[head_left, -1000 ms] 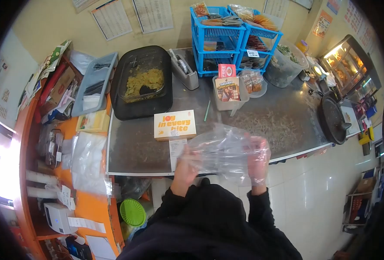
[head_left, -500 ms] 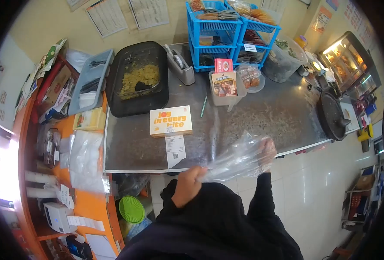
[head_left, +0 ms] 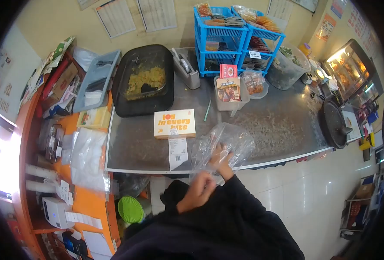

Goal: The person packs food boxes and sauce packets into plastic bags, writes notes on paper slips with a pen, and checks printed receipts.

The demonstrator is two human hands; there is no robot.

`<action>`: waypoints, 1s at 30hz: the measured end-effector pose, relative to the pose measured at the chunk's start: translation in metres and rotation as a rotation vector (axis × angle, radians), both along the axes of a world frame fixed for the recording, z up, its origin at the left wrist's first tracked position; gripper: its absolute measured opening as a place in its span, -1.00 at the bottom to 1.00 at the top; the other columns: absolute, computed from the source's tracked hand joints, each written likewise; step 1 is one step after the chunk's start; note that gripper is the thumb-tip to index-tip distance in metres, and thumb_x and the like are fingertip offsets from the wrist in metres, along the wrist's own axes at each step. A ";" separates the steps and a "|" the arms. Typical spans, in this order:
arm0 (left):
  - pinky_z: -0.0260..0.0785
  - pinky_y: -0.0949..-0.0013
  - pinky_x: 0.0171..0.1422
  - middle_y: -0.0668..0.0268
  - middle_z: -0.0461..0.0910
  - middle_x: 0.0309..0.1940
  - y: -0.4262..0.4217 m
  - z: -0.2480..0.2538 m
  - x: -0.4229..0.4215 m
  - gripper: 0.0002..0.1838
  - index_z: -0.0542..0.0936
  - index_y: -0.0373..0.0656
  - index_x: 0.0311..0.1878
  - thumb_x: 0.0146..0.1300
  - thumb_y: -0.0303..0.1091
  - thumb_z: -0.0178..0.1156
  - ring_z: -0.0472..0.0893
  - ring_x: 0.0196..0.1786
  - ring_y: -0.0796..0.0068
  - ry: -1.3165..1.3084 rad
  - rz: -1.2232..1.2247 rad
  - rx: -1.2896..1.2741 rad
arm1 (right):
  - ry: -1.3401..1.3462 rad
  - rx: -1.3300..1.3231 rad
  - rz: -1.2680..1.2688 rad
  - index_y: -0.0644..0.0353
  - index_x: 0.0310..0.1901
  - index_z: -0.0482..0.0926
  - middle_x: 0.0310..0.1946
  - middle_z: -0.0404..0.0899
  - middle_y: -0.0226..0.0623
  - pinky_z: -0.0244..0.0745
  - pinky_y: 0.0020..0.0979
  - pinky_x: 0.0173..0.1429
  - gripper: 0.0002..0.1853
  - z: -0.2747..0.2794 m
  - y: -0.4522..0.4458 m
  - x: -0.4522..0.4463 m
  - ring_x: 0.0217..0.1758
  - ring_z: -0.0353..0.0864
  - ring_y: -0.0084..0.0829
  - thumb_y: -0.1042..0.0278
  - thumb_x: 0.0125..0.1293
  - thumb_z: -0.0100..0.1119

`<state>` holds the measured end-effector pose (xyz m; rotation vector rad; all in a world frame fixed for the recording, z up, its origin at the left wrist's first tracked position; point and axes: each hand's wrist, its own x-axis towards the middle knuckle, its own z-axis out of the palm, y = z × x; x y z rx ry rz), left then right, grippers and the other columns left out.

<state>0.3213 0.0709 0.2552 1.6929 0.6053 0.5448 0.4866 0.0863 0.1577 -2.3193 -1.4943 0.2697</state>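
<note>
The metal-topped table [head_left: 283,130] is the biggest thing here, with the blue racks [head_left: 222,55] and the black tray of yellow food [head_left: 166,102] towards its far side. Next down in size, the clear plastic bag [head_left: 240,141] is puffed and crumpled at the table's near edge, just right of the white box [head_left: 174,123] with orange lettering. The right hand [head_left: 220,162] shows through the bag's film, its fingers spread a little apart; the left hand [head_left: 196,190] is lower, its fingers curled in at the bag's near side, and the film is too clear and the hand too blurred to tell whether they pinch it. Smaller again, the printed receipt [head_left: 178,152] lies against the box's near side, and the green straw [head_left: 207,110] lies beyond the bag. The thin film could cling to the right hand's fingers and fold back on itself, or split if a fingertip pushes hard at a seam. A loose grip by the left hand could let the mouth slip shut, and a wide sweep of the bag might drag the receipt, which lies close by.
</note>
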 end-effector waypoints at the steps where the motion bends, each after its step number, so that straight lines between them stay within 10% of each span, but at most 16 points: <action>1: 0.23 0.20 0.16 0.00 0.35 -0.08 0.005 0.004 0.018 -0.72 0.35 -0.30 0.02 0.34 -0.38 0.10 0.37 0.05 0.12 -0.068 -0.325 -0.161 | -0.019 0.103 0.036 0.21 0.32 0.30 0.27 0.33 -0.02 0.11 0.16 0.33 -0.32 -0.014 -0.007 0.002 0.28 0.27 0.04 0.31 0.11 0.18; 6: 0.28 0.10 0.20 0.09 0.50 -0.09 0.062 -0.062 0.092 -0.70 0.51 -0.20 0.05 0.28 -0.35 0.02 0.40 0.19 0.04 0.247 -0.034 1.026 | 0.396 0.204 0.218 0.29 0.29 0.33 0.29 0.34 -0.06 0.02 0.15 0.40 -0.18 -0.046 -0.045 0.044 0.34 0.29 -0.05 0.10 0.01 0.43; 11: 0.42 0.16 -0.13 0.25 0.55 -0.10 0.104 -0.089 0.052 -0.74 0.61 -0.12 -0.06 0.21 -0.36 0.07 0.57 0.02 0.28 0.617 -0.067 1.121 | -0.133 0.028 0.250 0.22 0.29 0.37 0.21 0.46 -0.01 0.00 -0.05 0.48 -0.01 0.009 -0.083 0.081 0.37 0.27 0.00 -0.04 -0.21 0.56; 15: 0.41 0.17 -0.16 0.28 0.56 -0.17 0.088 -0.051 0.050 -0.73 0.61 -0.11 -0.05 0.18 -0.36 0.09 0.59 -0.02 0.31 0.794 -0.056 1.054 | 0.124 -0.173 0.409 0.19 0.39 0.26 0.22 0.45 -0.01 0.31 -0.07 0.31 0.16 -0.007 -0.071 0.100 0.26 0.42 0.01 0.01 -0.34 0.62; 20: 0.29 0.07 0.25 0.17 0.54 -0.03 0.068 -0.034 0.072 -0.66 0.59 -0.14 0.01 0.15 -0.32 0.13 0.50 0.13 0.18 0.851 -0.140 1.187 | -0.265 -0.399 0.341 0.23 0.19 0.46 -0.04 0.59 0.04 0.45 -0.06 0.13 -0.01 0.058 -0.027 0.069 0.06 0.57 0.02 -0.11 -0.33 0.62; 25: 0.03 -0.16 0.46 0.08 0.50 0.12 0.062 -0.089 0.054 -0.61 0.56 -0.12 0.10 0.17 -0.31 0.11 0.43 0.22 0.02 0.575 0.033 0.963 | 0.101 -0.575 0.625 0.22 -0.01 0.59 -0.17 0.62 0.09 0.46 -0.08 0.09 -0.31 0.121 0.003 0.063 0.01 0.58 0.07 -0.16 -0.07 0.48; 28: 0.14 -0.24 0.36 0.15 0.44 0.21 0.064 -0.115 0.050 -0.60 0.55 0.00 0.15 0.22 -0.33 0.08 0.41 0.23 -0.05 0.631 -0.049 0.565 | 0.425 -0.272 0.876 0.26 -0.01 0.55 -0.12 0.61 0.04 0.45 -0.17 0.09 -0.49 0.180 0.071 0.027 0.01 0.57 0.07 0.02 0.15 0.34; 30: 0.29 -0.08 0.25 0.18 0.45 0.20 0.062 -0.077 0.045 -0.61 0.55 -0.02 0.14 0.23 -0.34 0.08 0.43 0.22 0.02 0.717 -0.019 0.904 | 0.190 -0.023 0.751 0.20 0.20 0.47 0.10 0.51 0.05 0.43 -0.03 0.18 -0.29 0.165 0.127 -0.002 0.19 0.48 0.04 -0.02 0.06 0.39</action>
